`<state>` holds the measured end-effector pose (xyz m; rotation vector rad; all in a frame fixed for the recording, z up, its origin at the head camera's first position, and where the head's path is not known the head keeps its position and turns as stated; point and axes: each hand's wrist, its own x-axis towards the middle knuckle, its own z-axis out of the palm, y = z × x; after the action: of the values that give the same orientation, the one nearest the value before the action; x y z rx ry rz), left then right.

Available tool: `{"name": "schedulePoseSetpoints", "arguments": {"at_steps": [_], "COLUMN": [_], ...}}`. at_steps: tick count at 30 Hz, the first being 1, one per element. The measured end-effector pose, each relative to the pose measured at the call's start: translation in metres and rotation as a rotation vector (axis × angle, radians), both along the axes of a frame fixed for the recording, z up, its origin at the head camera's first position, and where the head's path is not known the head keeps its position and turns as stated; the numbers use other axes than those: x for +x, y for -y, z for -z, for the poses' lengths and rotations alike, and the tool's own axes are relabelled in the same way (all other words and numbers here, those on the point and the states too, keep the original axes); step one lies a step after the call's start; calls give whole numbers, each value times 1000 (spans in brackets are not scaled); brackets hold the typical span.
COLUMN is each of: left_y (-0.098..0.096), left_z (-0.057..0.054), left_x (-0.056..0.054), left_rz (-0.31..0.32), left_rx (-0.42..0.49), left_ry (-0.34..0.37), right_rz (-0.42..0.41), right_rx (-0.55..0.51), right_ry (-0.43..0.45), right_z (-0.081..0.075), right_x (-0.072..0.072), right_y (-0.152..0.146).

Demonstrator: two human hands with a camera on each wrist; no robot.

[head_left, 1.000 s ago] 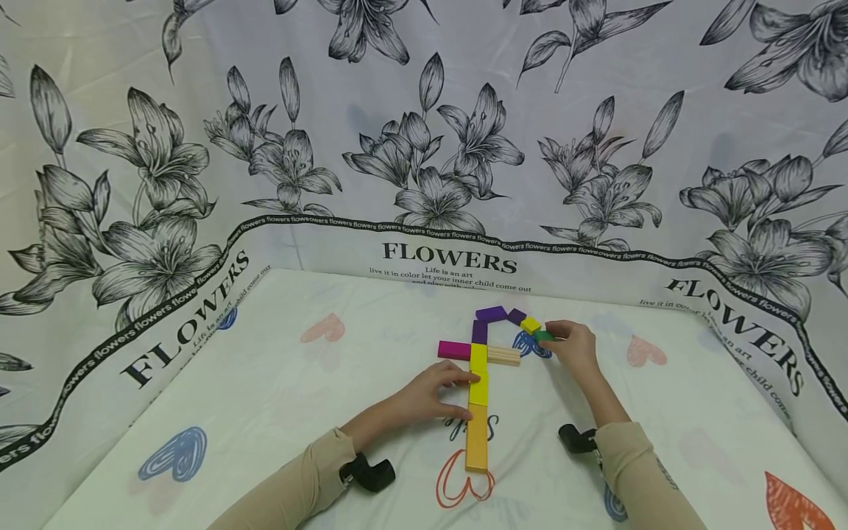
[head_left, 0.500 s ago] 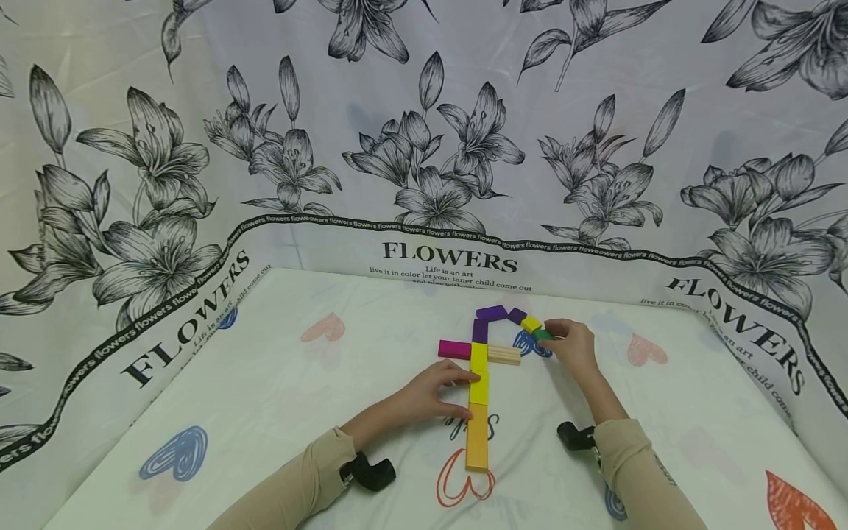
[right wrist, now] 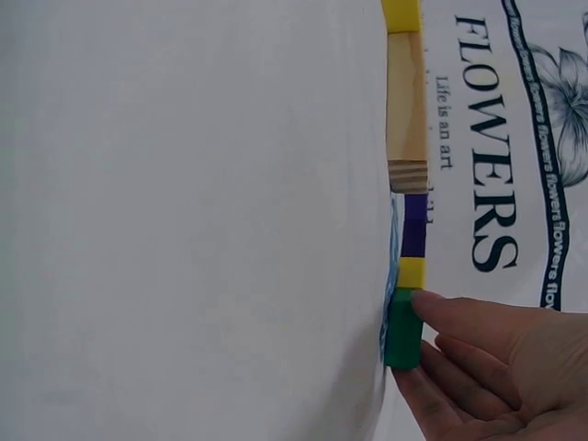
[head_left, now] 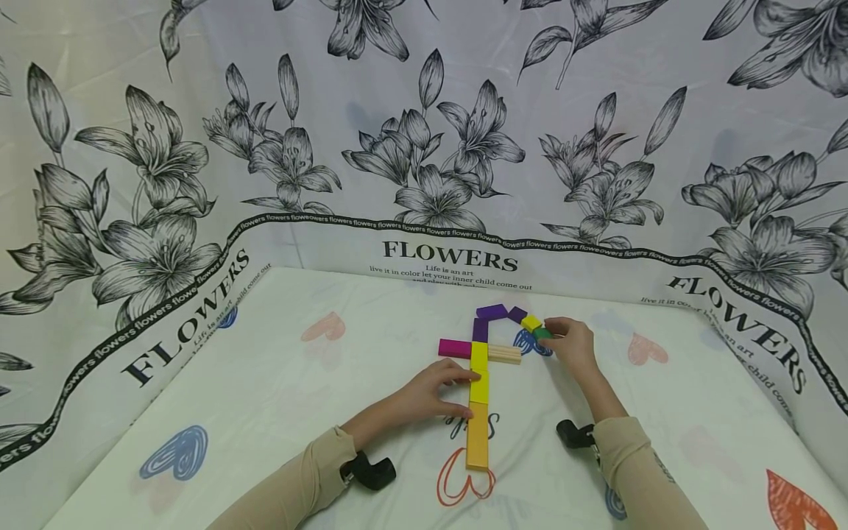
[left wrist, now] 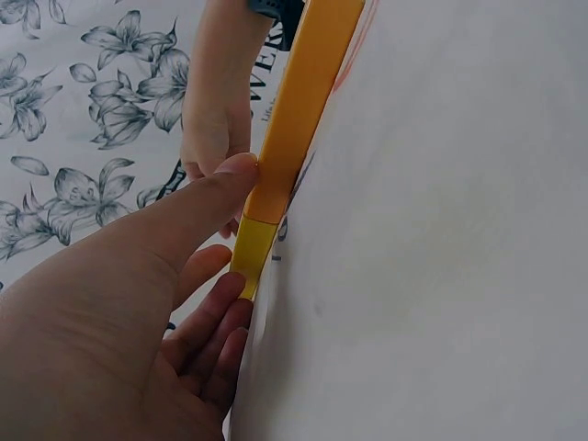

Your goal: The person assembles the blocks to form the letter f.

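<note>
Wooden blocks lie flat in a joined figure on the cloth. Its upright runs from a long orange block (head_left: 477, 436) through two yellow blocks (head_left: 479, 358) to a purple block (head_left: 480, 330). My left hand (head_left: 424, 394) lies along the left side, thumb touching the orange block and fingertips against a yellow one, fingers relaxed. From the top, another purple block (head_left: 492, 312), a small purple one (head_left: 517, 315) and a small yellow one (head_left: 531, 323) curve right. My right hand (head_left: 575, 344) pinches the green block (right wrist: 404, 329) at the curve's end, right against the small yellow one.
A magenta block (head_left: 454, 349) and a plain wood block (head_left: 504, 355) stick out left and right of the upright. White cloth (head_left: 265, 368) with printed hearts covers the table. A flower-printed curtain (head_left: 318, 250) stands behind. Black wrist cameras (head_left: 373, 472) sit below both hands.
</note>
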<state>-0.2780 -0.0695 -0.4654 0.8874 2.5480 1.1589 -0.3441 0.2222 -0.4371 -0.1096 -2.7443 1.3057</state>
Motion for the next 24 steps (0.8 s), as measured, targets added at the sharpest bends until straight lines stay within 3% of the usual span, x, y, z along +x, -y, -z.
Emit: {"name": "schedulePoseSetpoints", "arguments": {"at_steps": [24], "left_y": [-2], "left_z": [5], "left_x": [1], "left_rz": [6], "left_rx": [1], "left_ry": [-8], "right_rz": [0], "right_rx": [-13], "right_ry": [-12], "right_z": [2], "right_x": [5], "right_y": [-3]}}
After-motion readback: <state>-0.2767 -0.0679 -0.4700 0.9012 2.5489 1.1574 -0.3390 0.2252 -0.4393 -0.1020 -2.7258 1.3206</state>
